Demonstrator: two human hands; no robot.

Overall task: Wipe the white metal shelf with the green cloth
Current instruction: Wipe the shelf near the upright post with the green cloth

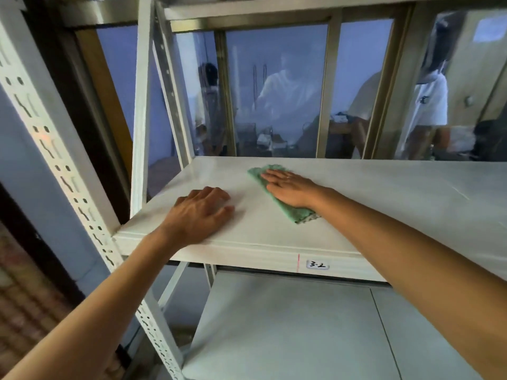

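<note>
The white metal shelf [384, 204] runs across the middle of the head view at chest height. A green cloth [295, 212] lies folded on its left-centre part, stretched from back left to front right. My right hand [290, 187] rests flat on the cloth with fingers extended, pressing it onto the shelf. My left hand [201, 212] lies palm down on the bare shelf near its front left corner, fingers slightly curled, holding nothing.
A perforated white upright [68, 185] stands at the front left corner, another post [141, 111] behind it. A lower shelf [288, 330] sits below. A label reading 3-2 [317, 264] is on the front edge. A window [274, 91] with reflections of people lies behind.
</note>
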